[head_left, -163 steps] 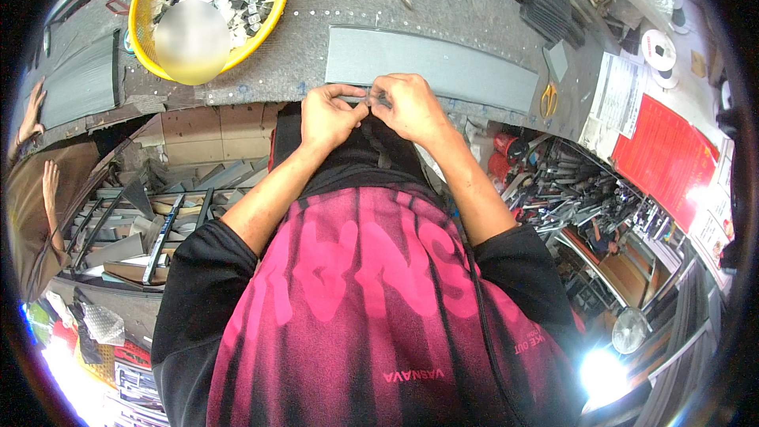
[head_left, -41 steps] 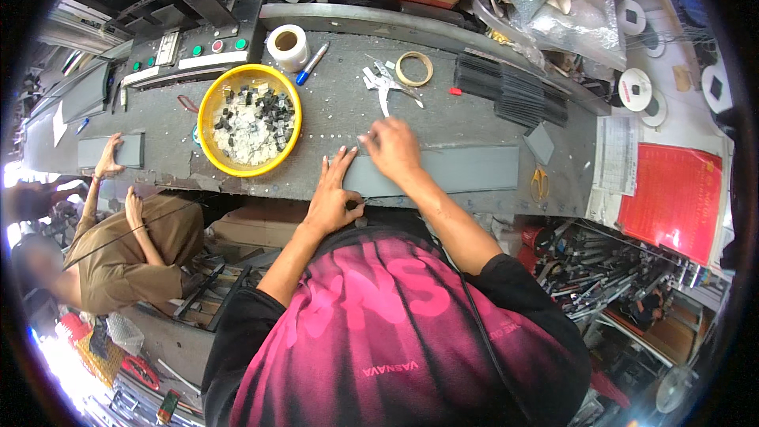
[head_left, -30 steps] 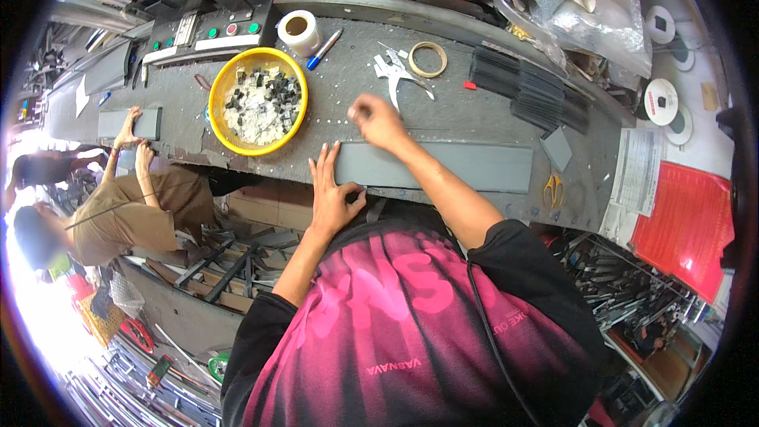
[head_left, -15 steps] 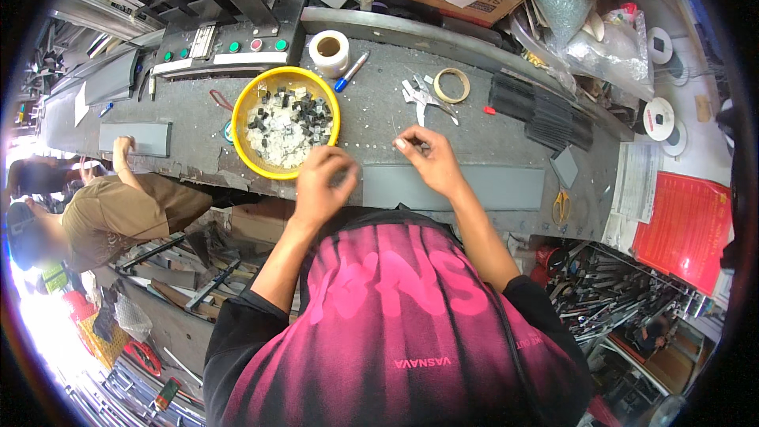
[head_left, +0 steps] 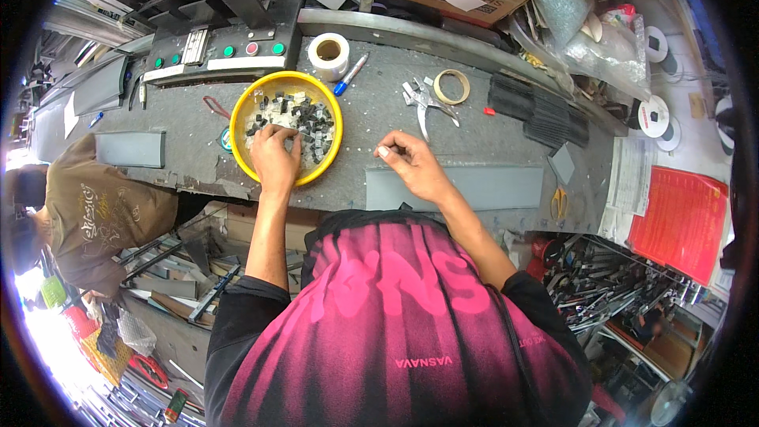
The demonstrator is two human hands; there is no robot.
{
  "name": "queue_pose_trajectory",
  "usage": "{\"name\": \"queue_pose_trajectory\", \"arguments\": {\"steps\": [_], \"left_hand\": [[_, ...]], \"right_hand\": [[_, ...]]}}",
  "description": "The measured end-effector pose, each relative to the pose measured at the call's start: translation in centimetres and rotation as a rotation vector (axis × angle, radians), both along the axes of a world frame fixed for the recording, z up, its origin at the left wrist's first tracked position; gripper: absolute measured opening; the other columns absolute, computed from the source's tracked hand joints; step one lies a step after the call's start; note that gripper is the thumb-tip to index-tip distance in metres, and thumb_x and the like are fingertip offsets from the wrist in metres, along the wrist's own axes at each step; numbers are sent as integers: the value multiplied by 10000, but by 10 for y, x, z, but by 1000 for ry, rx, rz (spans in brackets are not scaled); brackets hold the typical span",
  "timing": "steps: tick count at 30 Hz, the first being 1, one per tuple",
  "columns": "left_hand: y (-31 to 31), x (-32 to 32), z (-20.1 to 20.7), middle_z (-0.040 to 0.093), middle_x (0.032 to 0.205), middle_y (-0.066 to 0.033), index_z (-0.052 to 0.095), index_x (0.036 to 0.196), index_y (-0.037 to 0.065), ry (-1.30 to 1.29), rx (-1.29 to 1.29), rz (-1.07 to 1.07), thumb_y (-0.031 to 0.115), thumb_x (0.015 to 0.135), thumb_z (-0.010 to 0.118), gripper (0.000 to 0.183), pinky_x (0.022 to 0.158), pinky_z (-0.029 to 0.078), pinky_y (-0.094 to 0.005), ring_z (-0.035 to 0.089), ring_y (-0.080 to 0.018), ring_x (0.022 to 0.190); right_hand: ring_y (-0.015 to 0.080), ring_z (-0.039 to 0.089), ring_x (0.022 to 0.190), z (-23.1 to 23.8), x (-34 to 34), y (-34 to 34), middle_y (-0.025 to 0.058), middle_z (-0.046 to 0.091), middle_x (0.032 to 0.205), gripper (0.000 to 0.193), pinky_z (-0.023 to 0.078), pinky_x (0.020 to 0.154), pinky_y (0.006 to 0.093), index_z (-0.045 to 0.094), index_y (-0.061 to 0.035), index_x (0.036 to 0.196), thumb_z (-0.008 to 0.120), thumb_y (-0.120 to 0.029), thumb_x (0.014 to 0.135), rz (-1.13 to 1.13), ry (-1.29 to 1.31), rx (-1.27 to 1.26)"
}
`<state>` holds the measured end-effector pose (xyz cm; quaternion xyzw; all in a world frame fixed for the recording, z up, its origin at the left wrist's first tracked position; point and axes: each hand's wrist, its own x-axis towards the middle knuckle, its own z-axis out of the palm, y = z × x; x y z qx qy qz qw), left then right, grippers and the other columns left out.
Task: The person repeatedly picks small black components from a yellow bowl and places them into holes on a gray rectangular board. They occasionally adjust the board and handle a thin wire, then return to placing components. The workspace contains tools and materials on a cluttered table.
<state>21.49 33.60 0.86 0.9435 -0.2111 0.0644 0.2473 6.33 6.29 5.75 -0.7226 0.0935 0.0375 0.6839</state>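
My left hand (head_left: 277,160) reaches into a yellow plastic basin (head_left: 339,122). Its fingers are apart and bent down onto small black and clear plastic pieces (head_left: 316,122); the fingertips are partly hidden among them. To the right of the basin, my right hand (head_left: 411,164) is held over the bench with thumb and forefinger pinched together. What lies in that pinch is too small to make out. A long flat grey strip (head_left: 466,188) lies on the bench by my right wrist. Metal pliers (head_left: 425,107) rest beyond that hand.
Behind the basin are a tape roll (head_left: 329,56), a blue-and-white marker (head_left: 351,75) and a machine panel with buttons (head_left: 213,59). A tape ring (head_left: 451,87), black ribbed strips (head_left: 538,107) and yellow scissors (head_left: 559,204) lie rightward. Another person (head_left: 103,213) is at the left.
My left hand has moved left and down into the basin. My right hand has shifted slightly left, still pinched; a thin strand seen there earlier no longer shows clearly. The other person has turned and leaned.
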Motion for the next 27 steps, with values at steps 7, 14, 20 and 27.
{"name": "queue_pose_trajectory", "arguments": {"steps": [7,14,20,27], "left_hand": [[-14,-12,21,839,1112,-135,783,1001,14,241,-593,-36,7,930,863,107,937,613,-383,801,-271,1035],[-68,-62,26,833,1101,-159,747,1049,-38,949,-1101,-147,-67,936,864,165,858,659,-317,793,-171,932],[-89,-75,27,844,1007,-108,830,1119,-32,802,-768,-169,6,873,941,272,826,641,-286,787,-138,890],[-88,-73,28,850,977,-106,862,1117,-27,658,-624,-237,32,880,936,255,809,627,-286,783,-136,862]], "right_hand": [[118,660,993,1,-5,-1,35,737,1022,210,552,912,324,715,5,1092,713,-204,1116,19,0,-65],[54,534,831,-6,-16,-11,-21,648,917,185,441,745,254,692,-28,1003,706,-181,1105,-71,-74,184],[38,443,681,3,-30,-15,-44,629,808,114,354,600,264,708,-18,973,772,-98,1024,-131,-23,-115],[98,495,648,11,-23,-5,33,679,807,104,370,571,296,745,-14,949,821,-85,944,-174,-194,-366]]}}
